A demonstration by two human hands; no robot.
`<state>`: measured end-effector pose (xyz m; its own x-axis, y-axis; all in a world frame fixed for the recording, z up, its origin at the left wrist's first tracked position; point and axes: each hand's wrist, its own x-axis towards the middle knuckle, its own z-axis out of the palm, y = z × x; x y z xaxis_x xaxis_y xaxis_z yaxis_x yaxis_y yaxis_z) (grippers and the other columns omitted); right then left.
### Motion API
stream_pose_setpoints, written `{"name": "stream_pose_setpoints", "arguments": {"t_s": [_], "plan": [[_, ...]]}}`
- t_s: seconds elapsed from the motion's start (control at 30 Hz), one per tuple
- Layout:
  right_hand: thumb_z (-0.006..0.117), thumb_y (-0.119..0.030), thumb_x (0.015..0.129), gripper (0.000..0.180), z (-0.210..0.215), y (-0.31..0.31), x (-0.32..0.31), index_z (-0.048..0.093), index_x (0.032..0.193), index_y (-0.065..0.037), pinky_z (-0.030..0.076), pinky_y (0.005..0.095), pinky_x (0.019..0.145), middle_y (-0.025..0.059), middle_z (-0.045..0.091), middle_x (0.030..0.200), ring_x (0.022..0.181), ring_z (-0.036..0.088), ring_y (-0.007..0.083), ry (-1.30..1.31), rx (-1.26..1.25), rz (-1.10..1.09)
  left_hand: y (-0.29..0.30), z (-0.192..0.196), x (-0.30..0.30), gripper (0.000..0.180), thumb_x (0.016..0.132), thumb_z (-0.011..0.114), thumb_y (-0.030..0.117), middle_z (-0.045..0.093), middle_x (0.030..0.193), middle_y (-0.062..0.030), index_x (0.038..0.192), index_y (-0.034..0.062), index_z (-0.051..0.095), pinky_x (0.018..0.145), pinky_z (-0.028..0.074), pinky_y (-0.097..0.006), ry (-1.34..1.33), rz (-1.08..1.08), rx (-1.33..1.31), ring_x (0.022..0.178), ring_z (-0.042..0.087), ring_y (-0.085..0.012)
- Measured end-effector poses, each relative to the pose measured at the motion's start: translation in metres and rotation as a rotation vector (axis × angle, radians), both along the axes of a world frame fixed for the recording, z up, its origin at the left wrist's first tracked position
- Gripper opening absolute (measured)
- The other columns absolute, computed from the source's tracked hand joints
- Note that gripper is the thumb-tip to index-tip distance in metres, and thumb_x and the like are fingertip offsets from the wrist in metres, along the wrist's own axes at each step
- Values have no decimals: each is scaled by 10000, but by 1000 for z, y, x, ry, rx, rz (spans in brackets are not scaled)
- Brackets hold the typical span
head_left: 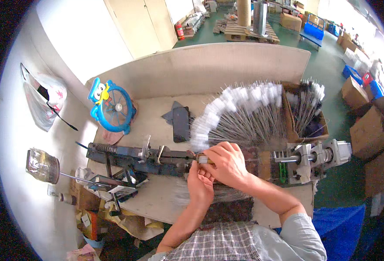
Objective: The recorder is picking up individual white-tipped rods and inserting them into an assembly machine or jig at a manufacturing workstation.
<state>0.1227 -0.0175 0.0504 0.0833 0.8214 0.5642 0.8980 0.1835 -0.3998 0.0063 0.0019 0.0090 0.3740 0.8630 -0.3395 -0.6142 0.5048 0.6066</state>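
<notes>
- At the middle of the bench (150,130), two hands meet beside a long dark rail (166,157), and this looks like mid-step: one small pale piece (203,159) sits right at the fingertips!
- Right hand (229,163) pinches it from above; left hand (200,185) comes up from below, fingers curled near it, though whether they grip, I can't tell.
- Done so far? Tough call: a big fan of white-tipped wires (248,104) spreads beyond the hands, more stand in the cardboard box (288,115), and nothing marks which are finished.
- Plenty seems left, if that fan is waiting stock.
- Long axis appears left-to-right, roughly along the rail; fingers mask its ends, hiding which way it points.
</notes>
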Motion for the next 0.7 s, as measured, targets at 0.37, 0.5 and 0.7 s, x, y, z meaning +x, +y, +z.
{"name": "stream_pose_setpoints", "arguments": {"t_s": [0.37,0.5,0.7], "plan": [[698,-213,650,226,1,-10,20,680,871,-168,409,360,805,-14,619,892,889,561,186,-72,93,136,-2,4,10,44,837,544,75,582,833,-22,870,48,531,731,480,-285,86,89,54,762,578,-127],[698,-206,654,230,1,-15,25,683,878,-161,409,362,814,-13,619,898,907,557,190,-82,69,105,-3,3,11,73,833,554,41,596,875,-32,905,47,545,727,477,-278,60,84,50,776,585,-118],[645,-245,683,258,2,-1,9,642,931,-174,409,369,813,-19,601,914,930,538,201,-89,2,140,1,-6,4,42,844,540,84,582,839,-16,879,60,544,744,464,-274,-86,58,36,786,575,-120]]}}
